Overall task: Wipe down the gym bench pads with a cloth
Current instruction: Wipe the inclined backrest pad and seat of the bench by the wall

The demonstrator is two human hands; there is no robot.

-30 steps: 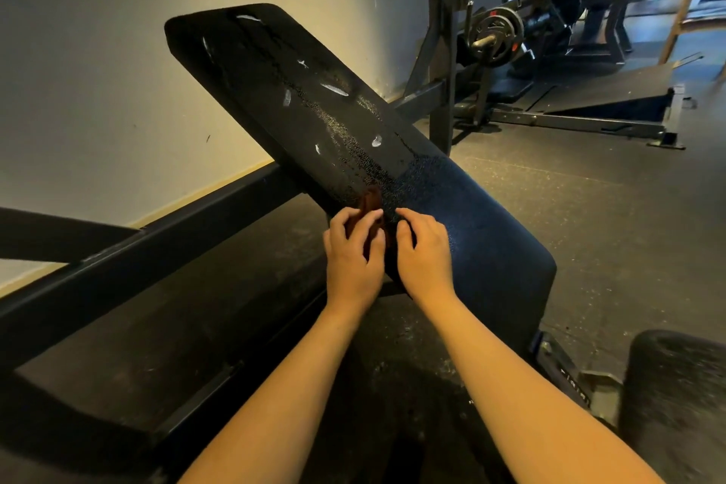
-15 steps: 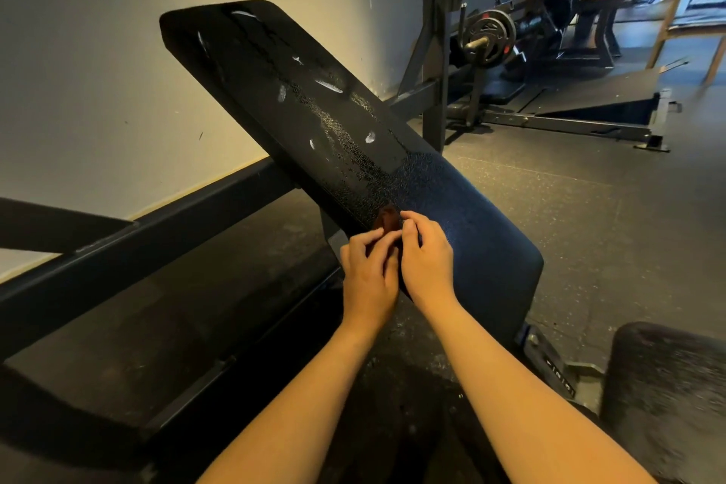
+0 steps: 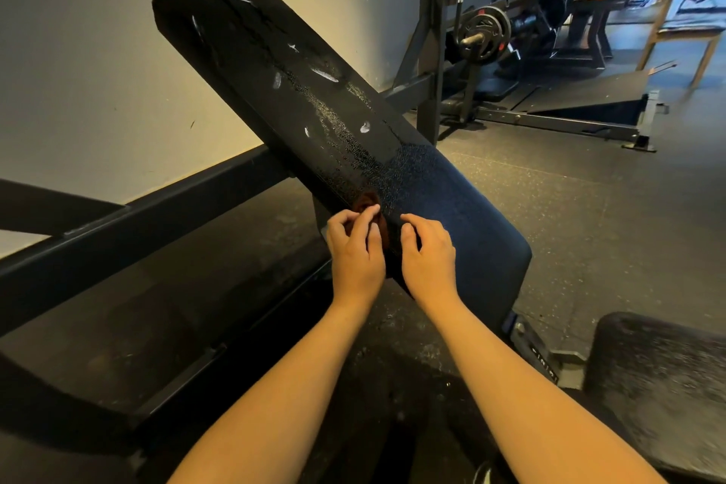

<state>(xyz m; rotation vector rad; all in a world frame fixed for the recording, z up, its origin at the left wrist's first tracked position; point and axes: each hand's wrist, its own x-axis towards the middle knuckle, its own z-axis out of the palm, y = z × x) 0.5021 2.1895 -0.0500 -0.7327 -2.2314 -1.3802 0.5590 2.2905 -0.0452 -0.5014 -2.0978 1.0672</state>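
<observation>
A black inclined bench pad (image 3: 298,90) slants up to the left, wet with droplets and torn in several spots. A small dark brown cloth (image 3: 365,205) lies bunched against the pad's lower left edge. My left hand (image 3: 355,251) pinches the cloth with curled fingers. My right hand (image 3: 428,253) sits just to its right, fingers curled on the pad's edge beside the cloth; whether it holds any cloth is hidden. A second black pad (image 3: 660,385) shows at the lower right.
A dark steel frame beam (image 3: 137,224) runs along the cream wall (image 3: 78,51) at left. Behind the pad stands a rack upright (image 3: 432,51) with a plate-loaded barbell (image 3: 485,33). Further benches and a wooden stool (image 3: 679,31) are at the back right on rubber flooring.
My hands have drawn slightly apart, a gap opening between them. The left fingers have curled up onto the cloth. The view has shifted a little.
</observation>
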